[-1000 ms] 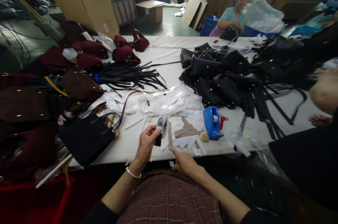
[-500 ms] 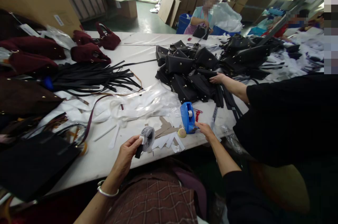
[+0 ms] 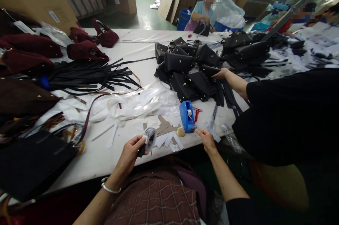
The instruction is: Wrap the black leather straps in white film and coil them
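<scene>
My left hand (image 3: 132, 150) pinches a coiled black strap in clear plastic wrap (image 3: 150, 138) above the table's front edge. Beside the front end of the blue tape dispenser (image 3: 186, 116) is my right hand (image 3: 206, 138), its thumb and forefinger pressed together; whatever lies between them is too small to make out. A yellowish tape roll (image 3: 180, 132) touches or nearly touches the dispenser's left side. Brown and white paper strips (image 3: 165, 129) lie between the wrapped strap and the dispenser. Behind the dispenser is a red item (image 3: 196, 114).
Black bags (image 3: 179, 62) are heaped at mid-table, where a person's hand (image 3: 222, 73) reaches in from the right. Maroon bags (image 3: 87, 51), black straps (image 3: 90, 76) and white wrapping (image 3: 143, 101) cover the left. Another person (image 3: 202, 13) handles a bag across the table.
My right hand has drawn slightly away from the dispenser, to the right and down. The wrapped strap has turned a little in my left hand. The neighbour's hand now grips a black bag.
</scene>
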